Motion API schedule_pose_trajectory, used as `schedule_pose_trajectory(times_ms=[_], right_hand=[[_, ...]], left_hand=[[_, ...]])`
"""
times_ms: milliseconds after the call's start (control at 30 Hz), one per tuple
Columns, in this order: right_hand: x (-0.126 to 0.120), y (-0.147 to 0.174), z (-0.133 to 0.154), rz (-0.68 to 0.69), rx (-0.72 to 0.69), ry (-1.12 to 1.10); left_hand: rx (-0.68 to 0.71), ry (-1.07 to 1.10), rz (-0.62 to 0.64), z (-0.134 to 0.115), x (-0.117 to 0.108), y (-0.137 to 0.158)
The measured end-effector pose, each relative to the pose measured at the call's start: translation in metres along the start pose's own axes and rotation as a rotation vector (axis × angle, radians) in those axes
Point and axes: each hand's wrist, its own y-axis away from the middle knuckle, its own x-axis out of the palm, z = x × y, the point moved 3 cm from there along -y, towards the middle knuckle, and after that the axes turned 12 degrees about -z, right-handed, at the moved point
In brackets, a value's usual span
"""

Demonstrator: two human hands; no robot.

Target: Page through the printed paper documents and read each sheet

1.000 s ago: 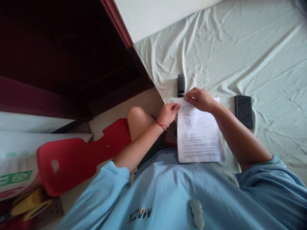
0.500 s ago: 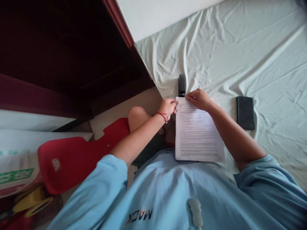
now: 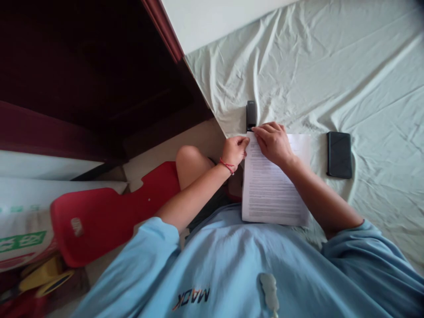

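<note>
Your left hand (image 3: 234,151) pinches the papers (image 3: 273,190), right of centre, by their upper-left corner. Your right hand (image 3: 274,141) has slid left, so both now meet there; I can't tell its grip. Just above sits the stapler (image 3: 251,115).

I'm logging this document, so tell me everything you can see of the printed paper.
The printed paper is white and rectangular, with dense lines of text too small to read. It lies print side up, partly over pale cloth, lower edge by the blue shirt. The left hand pinches its upper-left corner; the right hand lies across its top, near the black stapler.
</note>
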Motion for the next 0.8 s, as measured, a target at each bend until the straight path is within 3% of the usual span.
schedule_pose_trajectory(times_ms=[400,667,800], right_hand=[[0.004,0.009,-0.003,-0.081,0.039,0.014],[0.008,0.007,-0.010,-0.051,0.066,-0.041],[0.012,0.000,-0.025,0.018,0.158,-0.009]], left_hand=[[0.060,-0.044,-0.018,0.007,0.002,-0.001],[0.084,-0.058,-0.027,0.017,0.004,-0.006],[0.075,-0.065,-0.048,0.019,0.005,-0.009]])
